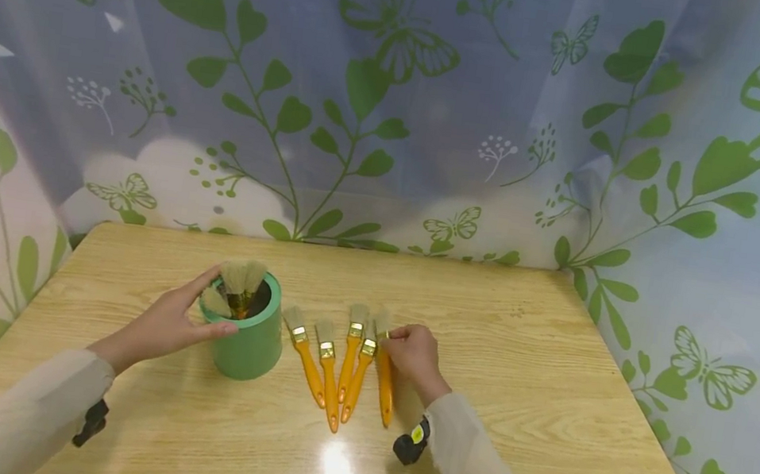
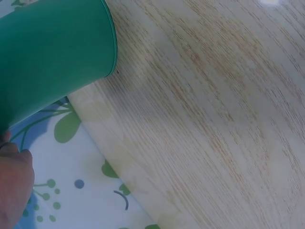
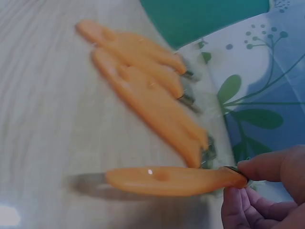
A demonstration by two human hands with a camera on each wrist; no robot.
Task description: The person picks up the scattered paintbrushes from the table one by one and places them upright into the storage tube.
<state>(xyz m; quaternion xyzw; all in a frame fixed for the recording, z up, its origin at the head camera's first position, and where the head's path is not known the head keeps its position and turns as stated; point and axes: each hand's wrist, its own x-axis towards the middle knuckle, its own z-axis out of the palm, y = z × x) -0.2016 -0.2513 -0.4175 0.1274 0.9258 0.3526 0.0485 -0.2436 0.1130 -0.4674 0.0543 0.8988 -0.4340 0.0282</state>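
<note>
My left hand (image 1: 173, 326) holds a green cylindrical pot (image 1: 249, 356) by its rim, thumb on the near side and fingers round the far left. Paintbrushes stand bristles up (image 1: 242, 277) inside the pot. At the right end of a row of brushes, my right hand (image 1: 414, 351) pinches a paintbrush (image 3: 176, 181) near its metal band, between thumb and fingers. Its orange handle points toward me. To the left of it, several similar paintbrushes (image 1: 328, 378) lie fanned out, pale bristles away from me.
The light wood-grain table (image 1: 508, 414) runs back to a curtain (image 1: 392, 142) printed with green leaves and butterflies. More of that patterned cloth hangs at both sides. A black wrist camera (image 1: 410, 443) sits under the right sleeve.
</note>
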